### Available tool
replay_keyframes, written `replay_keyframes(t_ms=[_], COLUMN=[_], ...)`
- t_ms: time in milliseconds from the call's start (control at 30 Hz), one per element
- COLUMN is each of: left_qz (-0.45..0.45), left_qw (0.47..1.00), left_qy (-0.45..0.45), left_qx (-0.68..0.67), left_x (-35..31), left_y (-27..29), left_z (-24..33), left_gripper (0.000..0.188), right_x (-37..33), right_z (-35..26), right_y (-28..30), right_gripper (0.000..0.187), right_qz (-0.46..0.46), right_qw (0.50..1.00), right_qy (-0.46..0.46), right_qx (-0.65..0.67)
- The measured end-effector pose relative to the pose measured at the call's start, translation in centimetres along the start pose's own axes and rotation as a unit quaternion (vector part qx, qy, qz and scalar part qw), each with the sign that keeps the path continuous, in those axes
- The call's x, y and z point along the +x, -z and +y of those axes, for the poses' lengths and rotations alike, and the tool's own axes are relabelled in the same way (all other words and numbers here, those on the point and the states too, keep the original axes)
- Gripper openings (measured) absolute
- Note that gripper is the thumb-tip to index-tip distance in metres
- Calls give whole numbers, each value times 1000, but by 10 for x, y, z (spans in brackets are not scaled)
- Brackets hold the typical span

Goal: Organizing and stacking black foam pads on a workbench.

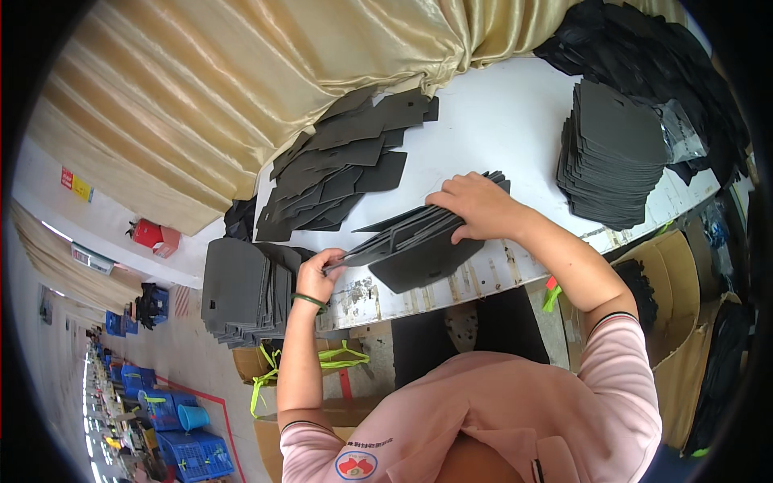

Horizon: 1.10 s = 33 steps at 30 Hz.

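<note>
A bundle of black flat sheets (427,256) with small cut-out slots is tilted on edge over the front of the white table (483,117). My right hand (475,207) grips the bundle's upper right, fingers over the top edge and thumb on the near face. At the bundle's left end my left hand (320,274) pinches the corners of some sheets; the sheets fan apart there. Beyond the hands, a loose spread of similar black sheets (346,161) lies at the back left. A neat stack of black sheets (241,290) stands beside my left wrist.
A tall stack of black sheets (616,153) stands at the table's right, with a clear plastic bag (683,133) and black fabric (644,56) behind it. Gold curtains (266,72) hang along the back. Cardboard boxes (664,298) sit below on the right, blue crates (193,455) on the left floor.
</note>
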State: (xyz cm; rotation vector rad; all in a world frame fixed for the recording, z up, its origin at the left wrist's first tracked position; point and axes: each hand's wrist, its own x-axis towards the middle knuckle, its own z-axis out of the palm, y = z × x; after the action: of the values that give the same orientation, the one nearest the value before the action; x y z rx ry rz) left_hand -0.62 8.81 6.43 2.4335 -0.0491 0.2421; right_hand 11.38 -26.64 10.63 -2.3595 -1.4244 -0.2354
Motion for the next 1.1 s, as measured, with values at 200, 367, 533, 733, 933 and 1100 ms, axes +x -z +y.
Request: replay_keyframes(t_ms=[200,367,533,733,933,1100], left_qz=[41,30,-43,-132,-132,-157], left_qw=[992,993,982,978,981,966], left_qy=[-1,-35,-100,-128,-108,-73], left_qx=[-121,-106,-155,-103,-89,-193], left_x=[19,40,66,85,95,90], left_y=[-18,-49,-57,-77,-85,-81], left_z=[32,35,61,81,72,59], left_gripper=[28,66,101,73,44,40], right_x=[-15,-23,-30,-32,-37,-47], right_z=[15,20,22,16,13,15], right_y=[42,32,21,20,23,19], right_gripper=[71,81,91,96,96,96], right_qz=[8,-79,-57,-27,-12,16], right_qw=[999,992,994,997,996,995], right_qy=[-36,-91,-87,-76,-84,-97], right_qx=[7,-22,-44,-16,-5,19])
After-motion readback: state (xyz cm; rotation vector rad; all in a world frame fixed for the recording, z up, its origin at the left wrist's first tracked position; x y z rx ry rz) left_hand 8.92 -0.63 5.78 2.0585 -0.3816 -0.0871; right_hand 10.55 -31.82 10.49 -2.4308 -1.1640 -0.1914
